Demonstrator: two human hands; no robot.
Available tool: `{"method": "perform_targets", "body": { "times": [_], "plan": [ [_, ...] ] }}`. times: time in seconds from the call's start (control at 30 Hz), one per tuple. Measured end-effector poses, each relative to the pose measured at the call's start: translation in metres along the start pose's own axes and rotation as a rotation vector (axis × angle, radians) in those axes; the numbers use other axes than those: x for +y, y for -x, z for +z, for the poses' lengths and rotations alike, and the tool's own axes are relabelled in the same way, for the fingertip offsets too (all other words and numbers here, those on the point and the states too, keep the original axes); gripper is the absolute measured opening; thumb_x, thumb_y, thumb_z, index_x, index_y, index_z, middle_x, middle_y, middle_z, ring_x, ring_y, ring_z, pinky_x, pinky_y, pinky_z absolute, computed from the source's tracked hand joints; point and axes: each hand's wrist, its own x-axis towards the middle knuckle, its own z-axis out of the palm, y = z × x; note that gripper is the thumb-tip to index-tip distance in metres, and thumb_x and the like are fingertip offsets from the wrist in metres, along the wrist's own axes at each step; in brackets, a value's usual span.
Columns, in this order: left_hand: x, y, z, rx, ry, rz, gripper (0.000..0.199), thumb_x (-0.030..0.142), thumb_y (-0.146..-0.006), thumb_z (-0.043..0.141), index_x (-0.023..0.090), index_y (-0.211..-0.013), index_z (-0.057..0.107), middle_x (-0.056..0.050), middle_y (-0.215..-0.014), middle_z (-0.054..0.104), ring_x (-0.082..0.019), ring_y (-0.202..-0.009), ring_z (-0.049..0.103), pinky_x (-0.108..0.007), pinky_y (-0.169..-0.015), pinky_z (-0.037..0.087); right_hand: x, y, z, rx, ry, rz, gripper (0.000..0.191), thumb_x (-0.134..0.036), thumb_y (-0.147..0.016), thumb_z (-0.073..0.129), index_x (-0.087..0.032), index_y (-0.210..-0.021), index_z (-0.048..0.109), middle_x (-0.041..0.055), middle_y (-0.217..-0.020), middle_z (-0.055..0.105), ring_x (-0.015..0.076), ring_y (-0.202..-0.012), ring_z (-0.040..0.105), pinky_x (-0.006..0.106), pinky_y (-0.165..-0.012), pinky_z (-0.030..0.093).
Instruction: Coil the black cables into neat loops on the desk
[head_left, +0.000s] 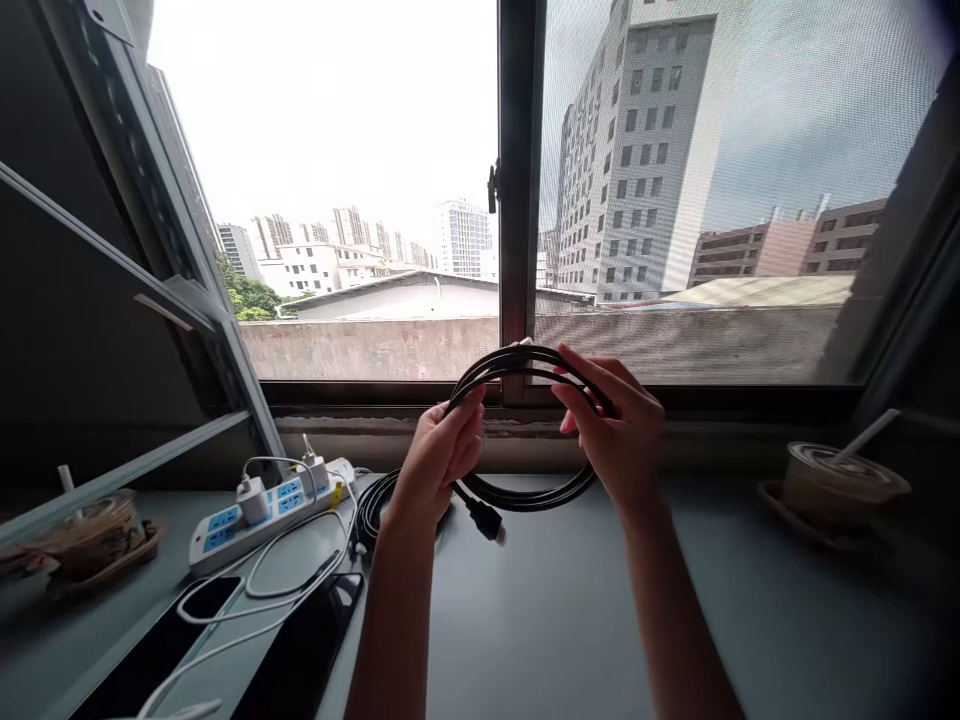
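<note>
A coiled black cable (536, 497) is held up in front of the window, above the grey tabletop. My left hand (444, 450) grips the left side of the loops with thumb and fingers. The cable's black plug (486, 520), with a pale tip, dangles just below that hand. My right hand (616, 415) has its thumb and fingers closed around the upper right of the loops. A small white piece (523, 343) shows at the top of the coil; what it is I cannot make out.
A white power strip (274, 508) with chargers and white cords (259, 590) lies left. Behind my left forearm rests another black cable coil (373, 512). Dark flat devices (300, 650) lie front left. A lidded drink cup (840, 480) stands right; a metal frame (232, 340) rises left.
</note>
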Motion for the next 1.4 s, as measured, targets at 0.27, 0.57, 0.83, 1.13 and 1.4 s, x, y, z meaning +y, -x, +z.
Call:
{"method": "perform_targets", "body": {
  "times": [0.27,0.57,0.83,1.13,1.4],
  "plan": [
    [0.006,0.003,0.001,-0.135,0.162,-0.061,0.044,0.054,-0.08,0.052,0.019,-0.061,0.035,0.01,-0.041,0.019,-0.001,-0.032,0.013,-0.015,-0.032,0.009,0.005,-0.002,-0.004,0.065,0.106,-0.041,0.021,-0.027,-0.083,0.059,-0.025,-0.102,0.069,-0.0017,-0.074,0.055,0.0035,-0.045,0.046,0.019,-0.04,0.038],
    [0.007,0.005,0.004,-0.154,0.365,-0.057,0.003,0.02,-0.086,0.05,0.018,-0.087,0.051,0.009,-0.048,0.032,-0.001,-0.034,0.024,-0.01,-0.031,0.016,0.006,-0.004,-0.007,0.052,0.203,-0.076,0.017,-0.025,-0.087,0.054,-0.023,-0.1,0.066,-0.0004,-0.077,0.057,0.0079,-0.056,0.052,0.02,-0.049,0.041],
    [0.003,0.003,0.004,-0.252,0.476,-0.088,0.014,0.015,-0.083,0.047,0.017,-0.093,0.057,0.007,-0.049,0.038,0.001,-0.029,0.026,-0.007,-0.027,0.021,0.008,-0.006,-0.01,0.104,0.213,-0.097,0.017,-0.029,-0.088,0.053,-0.022,-0.097,0.065,0.0008,-0.079,0.058,0.0102,-0.061,0.051,0.022,-0.052,0.039],
    [-0.004,0.0,0.002,-0.382,0.475,-0.097,0.006,0.012,-0.081,0.05,0.015,-0.084,0.054,0.005,-0.055,0.047,0.002,-0.027,0.031,-0.006,-0.025,0.021,0.004,-0.007,-0.01,0.116,0.195,-0.222,0.013,-0.018,-0.087,0.054,-0.023,-0.096,0.062,-0.0004,-0.084,0.058,0.0102,-0.073,0.054,0.021,-0.062,0.042],
    [0.001,0.002,0.003,-0.508,0.318,-0.274,0.01,0.025,-0.084,0.052,0.018,-0.09,0.056,0.009,-0.045,0.034,0.0,-0.023,0.014,-0.011,-0.02,0.01,0.007,-0.008,-0.015,-0.113,-0.034,0.012,0.012,-0.024,-0.087,0.054,-0.022,-0.098,0.054,-0.0027,-0.078,0.058,0.0078,-0.064,0.052,0.02,-0.058,0.04]
  ]
}}
